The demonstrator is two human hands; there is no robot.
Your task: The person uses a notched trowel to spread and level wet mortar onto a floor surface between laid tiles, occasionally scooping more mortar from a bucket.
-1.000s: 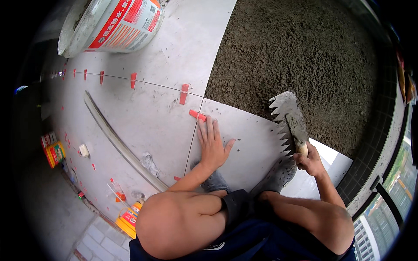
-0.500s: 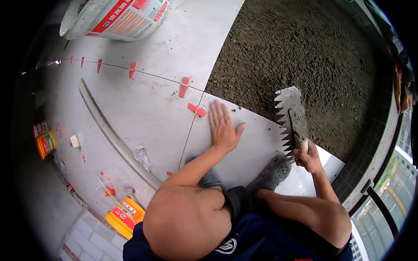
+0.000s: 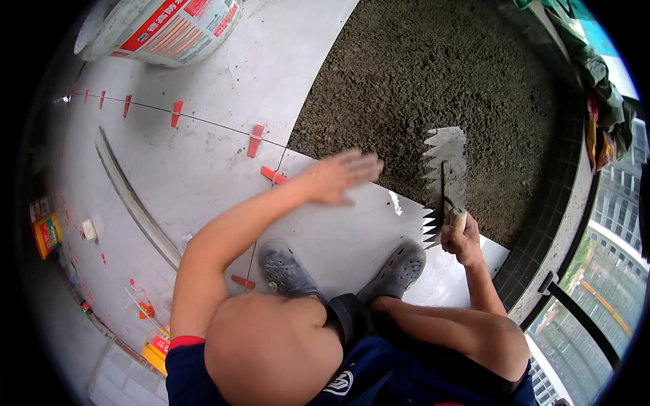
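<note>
My left hand (image 3: 342, 177), blurred by motion, hovers with fingers stretched out over the far edge of a light grey floor tile (image 3: 325, 237). It holds nothing. In my right hand (image 3: 462, 240) is the pale handle of a notched trowel (image 3: 448, 152), its toothed edge turned to the left. The trowel's metal blade stands above the border between the tile and a bed of dark, crumbly mortar (image 3: 406, 74). Red levelling wedges (image 3: 255, 141) sit along the tile joints, and another red wedge (image 3: 274, 175) lies close to my left forearm.
A white bucket (image 3: 183, 40) stands at the far left. A long metal straightedge (image 3: 135, 196) lies on the tiles at left. My grey clogs (image 3: 288, 267) rest on the near tile. Dark wall tiles (image 3: 535, 230) and a window (image 3: 596, 291) border the right. Yellow containers (image 3: 157, 348) sit lower left.
My left hand has lifted from the tile and swept right toward the mortar edge. The trowel stays in my right hand, its blade now more upright. The whole view has shifted slightly.
</note>
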